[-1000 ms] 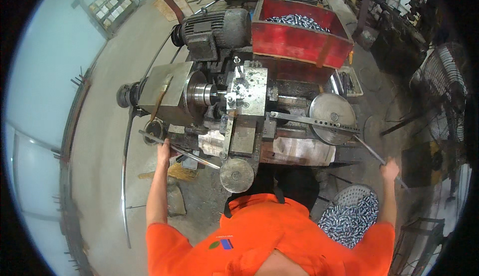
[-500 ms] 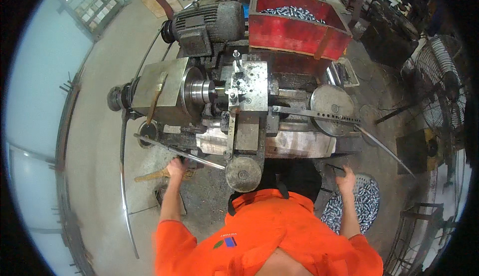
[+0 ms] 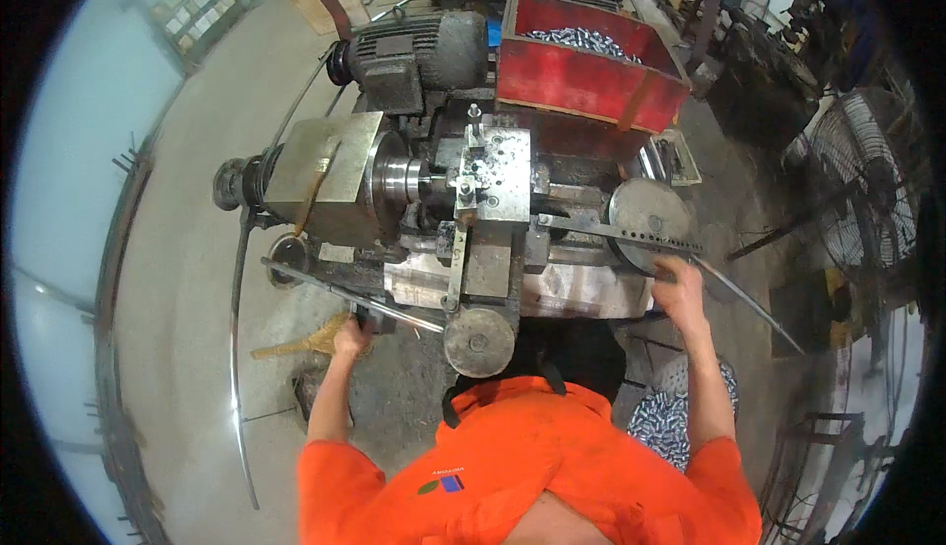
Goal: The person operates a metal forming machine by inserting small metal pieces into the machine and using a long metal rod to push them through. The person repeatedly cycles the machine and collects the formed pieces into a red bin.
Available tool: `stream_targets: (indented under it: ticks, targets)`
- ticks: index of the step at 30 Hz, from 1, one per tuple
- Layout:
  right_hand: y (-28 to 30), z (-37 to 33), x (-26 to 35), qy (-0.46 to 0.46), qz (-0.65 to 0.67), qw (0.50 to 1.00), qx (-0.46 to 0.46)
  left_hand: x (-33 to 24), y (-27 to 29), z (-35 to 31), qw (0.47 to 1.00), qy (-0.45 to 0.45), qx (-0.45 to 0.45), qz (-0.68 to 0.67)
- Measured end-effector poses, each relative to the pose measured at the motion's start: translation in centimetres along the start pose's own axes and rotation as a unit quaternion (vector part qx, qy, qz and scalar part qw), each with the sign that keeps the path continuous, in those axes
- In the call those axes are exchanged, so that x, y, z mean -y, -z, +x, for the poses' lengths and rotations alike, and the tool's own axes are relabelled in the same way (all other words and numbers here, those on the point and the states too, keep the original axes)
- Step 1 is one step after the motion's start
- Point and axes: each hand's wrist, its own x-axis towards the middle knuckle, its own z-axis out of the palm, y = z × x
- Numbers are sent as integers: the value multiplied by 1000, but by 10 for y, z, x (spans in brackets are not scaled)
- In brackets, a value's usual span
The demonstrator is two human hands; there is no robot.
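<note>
A small metal lathe stands before me, with its round chuck (image 3: 399, 180) at the left and a steel tool block (image 3: 503, 172) in the middle. My right hand (image 3: 680, 296) is at the lower edge of the round metal disc (image 3: 645, 212), by the inner end of a long lever rod (image 3: 754, 304). Its fingers are curled, and what they hold, if anything, is hidden. Low on the left, below another long rod (image 3: 340, 296), my left hand (image 3: 352, 336) is closed by a dark part at the machine's edge; its grip is too small to make out.
A red bin (image 3: 591, 77) of small metal cylinders stands behind the lathe, beside a motor (image 3: 424, 57). More cylinders fill a basket (image 3: 670, 422) under my right forearm. A straw brush (image 3: 305, 338) lies at left; a caged fan (image 3: 857, 180) stands at right.
My right hand has moved up and forward from above the basket to the disc's lower edge. The left hand stays at nearly the same place. The view has shifted slightly.
</note>
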Motion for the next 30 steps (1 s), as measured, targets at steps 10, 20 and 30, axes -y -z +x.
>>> stream_targets:
  ticks: [10,20,30]
  targets:
    - [-122,170,210,316,0,940,131,51,210,-71,952,0,-221,-211]
    - [-172,187,243,278,-58,932,224,55,169,-147,934,183,-305,-33]
    - [-54,255,161,267,-110,957,35,31,160,-152,928,213,-306,-11]
